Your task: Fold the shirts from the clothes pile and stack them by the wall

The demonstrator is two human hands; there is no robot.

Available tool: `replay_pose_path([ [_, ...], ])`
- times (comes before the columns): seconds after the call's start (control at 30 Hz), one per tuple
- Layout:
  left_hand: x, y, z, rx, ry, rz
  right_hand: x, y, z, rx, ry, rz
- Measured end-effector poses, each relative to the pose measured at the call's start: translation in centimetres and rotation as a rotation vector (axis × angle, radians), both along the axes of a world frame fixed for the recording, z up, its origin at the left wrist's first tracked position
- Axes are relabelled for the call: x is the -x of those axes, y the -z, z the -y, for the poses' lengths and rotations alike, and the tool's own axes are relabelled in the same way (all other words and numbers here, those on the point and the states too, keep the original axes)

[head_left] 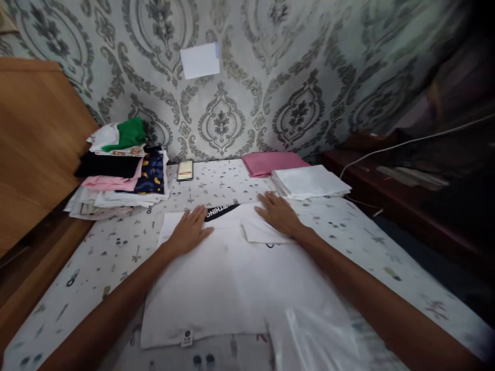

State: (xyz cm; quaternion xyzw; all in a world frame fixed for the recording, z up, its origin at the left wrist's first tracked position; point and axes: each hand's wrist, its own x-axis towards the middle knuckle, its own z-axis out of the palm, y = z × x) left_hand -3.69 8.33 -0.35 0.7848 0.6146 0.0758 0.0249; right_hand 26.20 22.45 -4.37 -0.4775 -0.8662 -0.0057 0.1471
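Note:
A white T-shirt (pixel 216 288) lies spread over the patterned bedsheet in front of me. A black band with white lettering (pixel 222 212) shows at its far edge, and a small tag (pixel 186 337) sits at its near hem. My left hand (pixel 191 230) rests flat on the shirt's far left part, fingers stretched out beside the black band. On the far right part, my right hand (pixel 280 214) lies flat with spread fingers, over a folded-in white flap (pixel 259 232). Clear plastic (pixel 320 335) lies at the near right of the shirt.
At the left stands a pile of folded clothes (pixel 119 175) beside a wooden panel (pixel 34 149). A phone (pixel 185 170) lies near the wall. Folded white cloth (pixel 311 182) and a pink item (pixel 273 163) lie at the far right. A white cable (pixel 417 139) crosses the right side.

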Motion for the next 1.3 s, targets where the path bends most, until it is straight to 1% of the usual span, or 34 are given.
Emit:
replay_pose_path([
  [0.07,1.5,0.2,0.6,0.027,-0.035,-0.012,-0.4,0.7,-0.3,-0.030,-0.025,-0.009],
  [0.13,3.4,0.3,1.1,0.057,-0.095,-0.041,-0.5,0.8,-0.4,-0.028,-0.026,-0.004],
  [0.23,6.4,0.8,1.7,0.073,-0.202,-0.096,-0.2,0.1,0.0,0.001,-0.008,0.016],
  [0.33,8.2,1.4,2.1,0.051,-0.223,-0.123,0.0,-1.0,0.5,0.050,-0.002,0.043],
  [0.43,8.5,1.5,2.3,0.048,-0.219,-0.136,0.3,-2.4,1.3,0.096,-0.007,0.061],
  [0.53,8.2,1.3,2.3,0.061,-0.236,-0.141,0.8,-3.5,3.1,0.088,-0.053,0.055],
  [0.57,8.1,1.3,2.3,0.063,-0.239,-0.142,1.0,-3.8,4.0,0.086,-0.100,0.049],
  [0.63,8.1,1.3,2.3,0.058,-0.237,-0.139,1.4,-4.1,6.1,0.120,-0.242,0.040],
  [0.7,8.3,1.5,2.3,0.041,-0.224,-0.133,1.6,-4.2,8.3,0.195,-0.372,0.033],
  [0.73,8.5,1.7,2.3,0.031,-0.218,-0.130,1.5,-4.3,9.3,0.234,-0.415,0.028],
  [0.8,8.9,2.1,2.2,0.024,-0.220,-0.127,1.3,-4.6,10.6,0.300,-0.457,0.003],
  [0.87,9.1,2.2,2.0,0.042,-0.237,-0.125,0.9,-5.0,11.0,0.358,-0.463,-0.039],
  [0.93,8.7,1.9,1.8,0.064,-0.259,-0.115,0.5,-5.3,10.2,0.377,-0.422,-0.083],
  [0.97,8.2,1.6,1.7,0.066,-0.263,-0.108,0.4,-5.4,9.5,0.360,-0.375,-0.099],
  [1.03,6.9,1.0,1.7,0.052,-0.242,-0.095,0.1,-5.2,7.5,0.291,-0.223,-0.106],
  [1.07,6.2,0.8,1.8,0.046,-0.210,-0.092,-0.1,-4.9,6.5,0.261,-0.134,-0.092],
  [1.13,4.8,0.6,2.0,0.048,-0.134,-0.101,-0.5,-4.1,4.5,0.241,0.026,-0.034],
  [1.17,4.3,0.7,2.1,0.055,-0.103,-0.112,-0.7,-3.7,3.8,0.243,0.080,-0.001],
  [1.23,3.8,1.0,2.3,0.052,-0.074,-0.138,-1.0,-2.9,2.7,0.244,0.127,0.046],
  [1.3,3.9,1.4,2.5,0.021,-0.077,-0.164,-1.3,-2.5,2.2,0.226,0.133,0.055],
])
